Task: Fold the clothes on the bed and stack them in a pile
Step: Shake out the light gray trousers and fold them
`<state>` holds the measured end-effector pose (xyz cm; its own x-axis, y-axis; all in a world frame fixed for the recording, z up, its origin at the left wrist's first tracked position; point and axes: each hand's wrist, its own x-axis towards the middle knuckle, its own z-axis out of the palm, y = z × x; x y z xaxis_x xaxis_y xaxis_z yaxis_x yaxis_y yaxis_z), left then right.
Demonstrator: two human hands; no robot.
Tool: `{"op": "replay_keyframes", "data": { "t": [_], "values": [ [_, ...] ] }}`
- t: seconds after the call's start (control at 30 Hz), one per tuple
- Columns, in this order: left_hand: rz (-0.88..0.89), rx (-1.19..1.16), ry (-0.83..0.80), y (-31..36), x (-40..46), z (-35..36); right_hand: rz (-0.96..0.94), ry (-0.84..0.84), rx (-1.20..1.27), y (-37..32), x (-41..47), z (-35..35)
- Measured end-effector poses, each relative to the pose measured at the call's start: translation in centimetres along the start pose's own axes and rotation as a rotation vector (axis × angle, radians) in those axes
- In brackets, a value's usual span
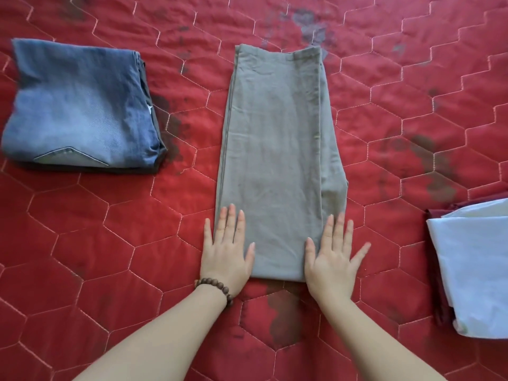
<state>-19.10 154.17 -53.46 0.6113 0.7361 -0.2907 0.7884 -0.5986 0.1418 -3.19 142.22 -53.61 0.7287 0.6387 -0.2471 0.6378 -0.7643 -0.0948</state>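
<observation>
A grey-green pair of trousers (275, 149) lies folded lengthwise into a long strip in the middle of the red quilted bed (110, 243). My left hand (226, 251) lies flat with straight fingers on the strip's near left corner. My right hand (331, 259) lies flat on the near right corner, fingers spread. Both hands press the near folded edge. At the far left sits a folded pile with blue jeans (79, 105) on top.
At the right edge lies a white garment (472, 265) on top of a dark red one (437, 270). The quilt shows dark stains near the middle and the far side. A bead bracelet is on my left wrist.
</observation>
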Motion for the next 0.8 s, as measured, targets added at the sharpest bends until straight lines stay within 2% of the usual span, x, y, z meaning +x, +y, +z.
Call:
{"op": "replay_keyframes", "data": {
  "t": [0.1,0.17,0.23,0.33,0.5,0.6,0.8],
  "values": [
    [0.124,0.036,0.028,0.9,3.9,-1.0,-0.275,0.1,0.008,-2.0,3.6,-0.7],
    [0.202,0.055,0.043,1.7,7.4,-1.2,-0.461,0.081,-0.005,-4.4,6.6,-0.6],
    [0.243,0.096,0.034,1.7,9.9,-1.2,-0.55,0.019,-0.05,-6.0,9.0,-0.2],
    [0.315,0.14,0.034,-0.8,11.1,-1.4,-0.537,-0.006,-0.124,-4.5,10.9,-0.2],
    [0.366,0.087,0.022,-6.0,11.4,-2.2,-0.402,-0.012,-0.21,2.7,12.1,-1.6],
    [0.459,0.134,0.037,-8.1,11.7,-3.3,-0.448,-0.055,-0.225,5.3,12.6,-2.8],
    [0.59,0.323,0.155,-11.5,10.7,-4.6,-0.552,0.009,-0.247,10.8,11.3,-5.0]
  ]
}}
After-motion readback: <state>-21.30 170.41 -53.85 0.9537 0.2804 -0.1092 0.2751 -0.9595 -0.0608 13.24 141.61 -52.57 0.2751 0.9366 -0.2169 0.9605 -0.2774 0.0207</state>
